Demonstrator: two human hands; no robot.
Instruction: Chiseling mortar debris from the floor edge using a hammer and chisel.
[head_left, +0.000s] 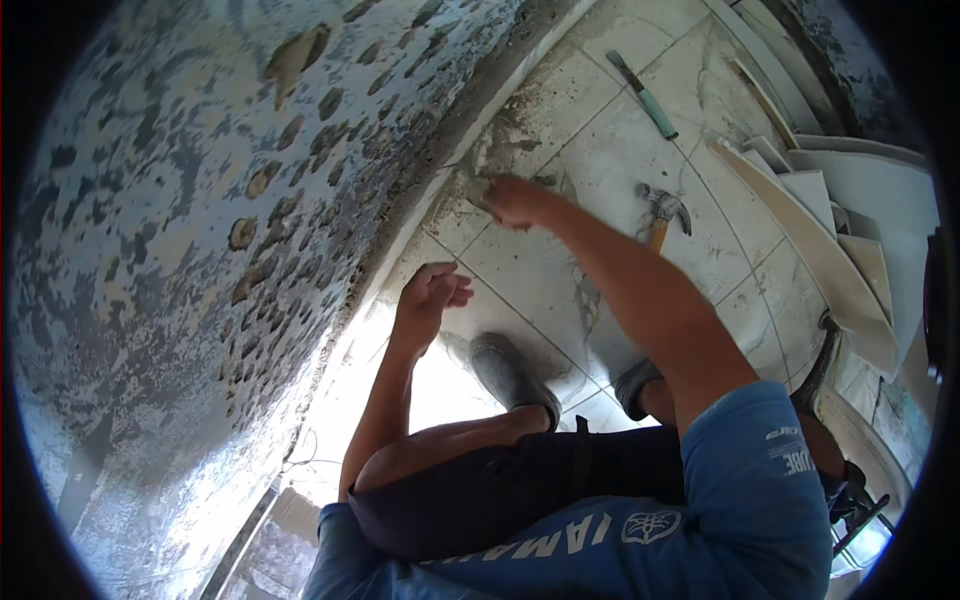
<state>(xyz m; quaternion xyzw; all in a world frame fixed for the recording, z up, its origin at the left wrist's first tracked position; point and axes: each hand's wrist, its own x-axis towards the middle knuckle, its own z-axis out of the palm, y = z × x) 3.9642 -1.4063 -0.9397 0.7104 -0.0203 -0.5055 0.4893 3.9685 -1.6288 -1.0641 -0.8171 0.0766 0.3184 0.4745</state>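
My right hand [517, 204] is low over the dirty tiled floor [560, 265], close to the foot of the wall. Its fingers are closed around a small greyish piece that I cannot make out clearly. Nearer to me, my left hand [437, 288] hovers beside the wall base with its fingers loosely bent and apart, holding nothing. To the right of my right forearm lies a claw hammer [664, 212] with a wooden handle, partly hidden by the arm. Farther off, a flat-bladed tool with a green handle [652, 108] lies on the tiles.
A rough wall [250, 235] pitted with chipped marks rises along the left. Cut tiles and boards [840, 240] are stacked at the right. Grey boots [508, 375] are on my feet. Dust and crumbs [510, 140] lie along the wall's foot.
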